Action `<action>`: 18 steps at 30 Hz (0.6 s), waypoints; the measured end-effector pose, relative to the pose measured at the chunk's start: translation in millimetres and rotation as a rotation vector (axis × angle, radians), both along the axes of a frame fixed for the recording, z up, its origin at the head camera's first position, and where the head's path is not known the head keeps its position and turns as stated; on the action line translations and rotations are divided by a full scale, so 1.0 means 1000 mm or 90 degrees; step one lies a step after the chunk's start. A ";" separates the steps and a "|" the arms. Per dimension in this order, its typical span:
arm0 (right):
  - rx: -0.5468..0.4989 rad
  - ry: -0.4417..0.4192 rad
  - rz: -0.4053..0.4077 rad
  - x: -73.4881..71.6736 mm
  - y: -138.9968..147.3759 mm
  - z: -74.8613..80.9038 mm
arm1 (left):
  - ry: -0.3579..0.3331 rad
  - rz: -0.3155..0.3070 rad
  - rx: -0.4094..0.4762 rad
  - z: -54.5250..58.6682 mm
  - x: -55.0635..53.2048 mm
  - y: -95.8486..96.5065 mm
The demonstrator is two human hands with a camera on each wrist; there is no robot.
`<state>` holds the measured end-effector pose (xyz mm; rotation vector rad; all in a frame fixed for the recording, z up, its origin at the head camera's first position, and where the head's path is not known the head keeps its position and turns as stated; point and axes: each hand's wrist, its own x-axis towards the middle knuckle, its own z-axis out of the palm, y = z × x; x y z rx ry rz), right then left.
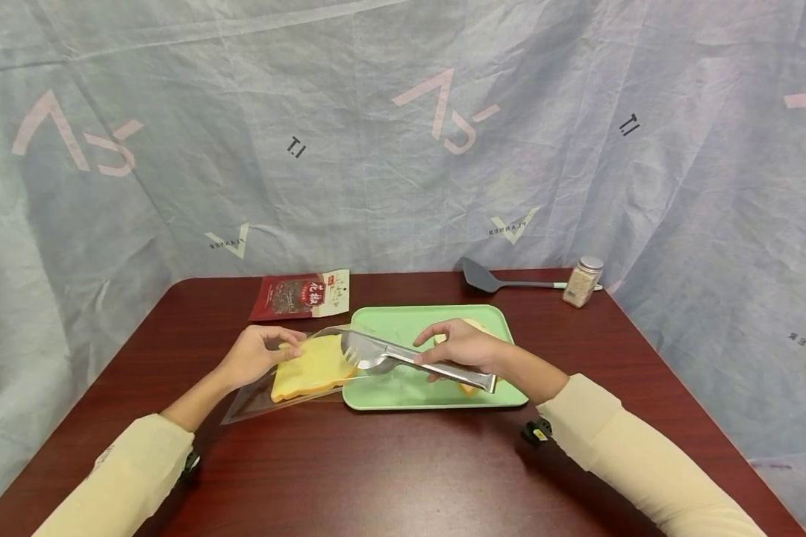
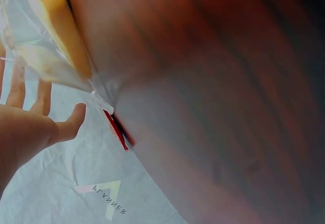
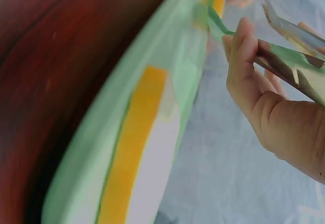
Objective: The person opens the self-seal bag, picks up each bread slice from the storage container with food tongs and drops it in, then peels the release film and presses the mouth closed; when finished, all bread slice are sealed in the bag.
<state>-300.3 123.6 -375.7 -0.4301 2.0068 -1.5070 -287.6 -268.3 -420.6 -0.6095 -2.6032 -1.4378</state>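
My left hand (image 1: 262, 354) pinches the near-left side of a clear plastic bag (image 1: 247, 404), with several fingers spread against it in the left wrist view. Inside the bag lies a yellow bread slice (image 1: 314, 365) with an orange crust. A pair of metal tongs (image 1: 443, 367) is gripped in my right hand (image 1: 460, 347), pointing left. Their scalloped heads overlap the slice's right end at the bag's right side. Under the right hand, more bread (image 3: 134, 137) rests on a light green tray (image 1: 403, 397), partly hidden by the hand in the head view.
Behind the bag lies a red and white spice packet (image 1: 298, 296). At the back right are a grey spatula (image 1: 481, 277) and a small jar (image 1: 583, 282) with a silver lid. A grey printed cloth (image 1: 369, 186) hangs behind the dark red table (image 1: 376, 470).
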 end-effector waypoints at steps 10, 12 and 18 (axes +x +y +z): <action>0.048 0.060 0.002 0.007 0.067 0.018 | 0.000 0.004 -0.016 0.001 0.001 -0.001; 0.063 0.078 -0.003 0.009 0.083 0.020 | 0.004 0.005 -0.021 0.001 0.001 -0.002; 0.125 0.134 0.001 0.013 0.132 0.030 | -0.001 -0.021 -0.030 0.007 0.001 -0.001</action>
